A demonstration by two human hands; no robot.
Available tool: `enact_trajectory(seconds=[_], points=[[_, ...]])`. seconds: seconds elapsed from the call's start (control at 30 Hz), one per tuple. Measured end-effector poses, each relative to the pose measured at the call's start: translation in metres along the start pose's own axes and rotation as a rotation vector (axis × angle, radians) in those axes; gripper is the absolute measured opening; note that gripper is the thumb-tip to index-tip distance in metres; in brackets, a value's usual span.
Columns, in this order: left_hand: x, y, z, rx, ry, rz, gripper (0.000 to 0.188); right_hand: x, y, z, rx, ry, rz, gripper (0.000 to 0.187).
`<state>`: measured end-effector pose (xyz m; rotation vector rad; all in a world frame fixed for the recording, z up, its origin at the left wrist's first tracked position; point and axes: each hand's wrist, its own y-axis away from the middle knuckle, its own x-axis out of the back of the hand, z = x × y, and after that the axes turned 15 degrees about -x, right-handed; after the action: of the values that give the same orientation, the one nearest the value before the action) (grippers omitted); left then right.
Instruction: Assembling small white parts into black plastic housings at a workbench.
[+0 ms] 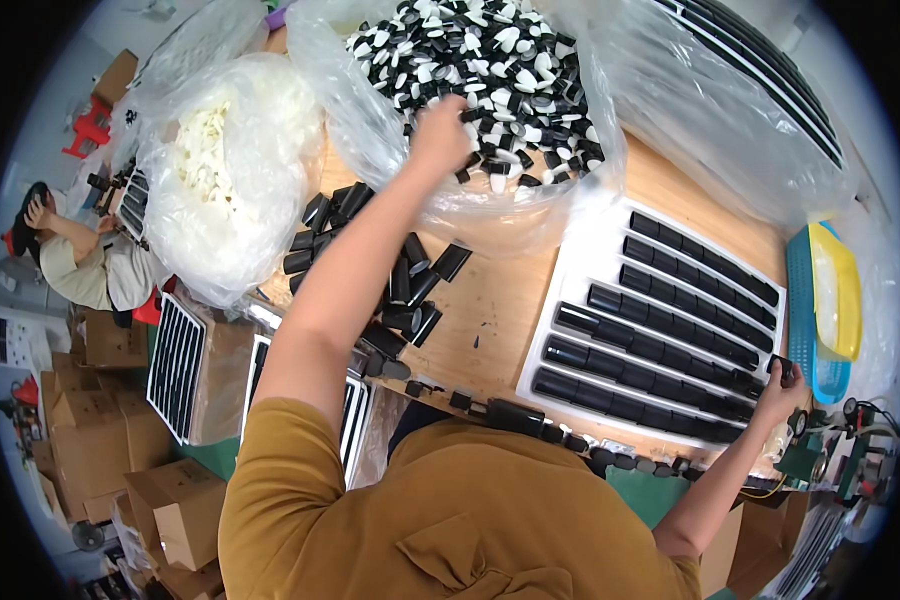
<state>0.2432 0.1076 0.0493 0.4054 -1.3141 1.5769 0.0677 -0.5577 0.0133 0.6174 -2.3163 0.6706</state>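
Note:
My left hand (440, 138) reaches into a heap of small black and white caps (530, 75) in a large clear plastic bag (335, 95). Its fingers are blurred and partly hidden, so whether they grip a cap cannot be told. At the right, my right hand (776, 398) is closed around a short black tube-like piece (783, 370). This hand is beside the right end of a white tray (548, 330), which holds several slanting rows of black cylindrical pieces (660, 345).
Loose black tubes (400, 285) lie under and beside my left forearm. A bag of off-white parts (202, 165) stands at the left. Blue and yellow baskets (832, 300) are at the right edge. Behind at left, another person (95, 260) sits near cardboard boxes (95, 430).

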Motion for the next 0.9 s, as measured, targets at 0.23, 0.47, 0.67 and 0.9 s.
enact_trajectory(seconds=[0.23,0.47,0.67,0.9], points=[[0.029,0.004,-0.061,0.412,-0.229,-0.567,0.07,0.027,0.035,-0.046,0.067,-0.269,-0.039,0.041],[0.003,0.023,0.039,-0.37,-0.124,-0.21,0.055,0.026,0.071,-0.084,0.087,-0.489,-0.115,0.033],[-0.013,0.039,0.044,-0.394,-0.18,-0.291,0.038,0.027,0.125,-0.136,0.146,-0.632,-0.283,0.031],[0.014,0.073,0.051,-0.403,-0.132,0.105,0.028,0.016,0.168,-0.153,0.096,-0.649,-0.457,0.029]])
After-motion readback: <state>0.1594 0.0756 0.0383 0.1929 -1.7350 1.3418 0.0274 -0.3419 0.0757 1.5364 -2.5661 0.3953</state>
